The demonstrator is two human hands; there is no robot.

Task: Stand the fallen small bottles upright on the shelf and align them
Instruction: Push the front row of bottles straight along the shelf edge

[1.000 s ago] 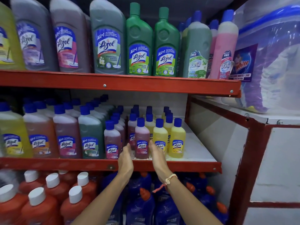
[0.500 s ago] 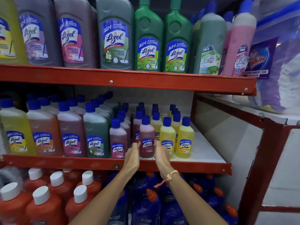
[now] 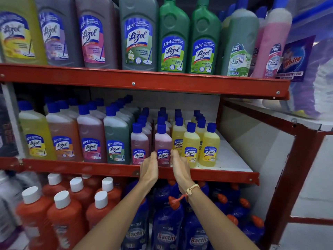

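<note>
Small blue-capped bottles stand upright in rows on the middle shelf (image 3: 234, 157), pink ones to the left and yellow ones (image 3: 210, 147) to the right. The front small pink bottle (image 3: 163, 141) stands at the shelf's front edge. My left hand (image 3: 149, 169) presses flat against its left side at label height. My right hand (image 3: 180, 167), with a thread band on the wrist, presses against its right side. The bottle is clasped between the two palms. Another small pink bottle (image 3: 139, 143) stands just left of it. No fallen bottle is visible.
Larger bottles (image 3: 115, 138) fill the left part of the same shelf. The red upper shelf rail (image 3: 133, 83) carries big bottles overhead. White-capped orange bottles (image 3: 63, 213) and blue Bactin bottles (image 3: 165, 228) stand below. A red frame post (image 3: 288, 186) stands at the right.
Both hands have risen from below the shelf edge and closed in onto the sides of the front small pink bottle. The camera has moved closer to the shelf.
</note>
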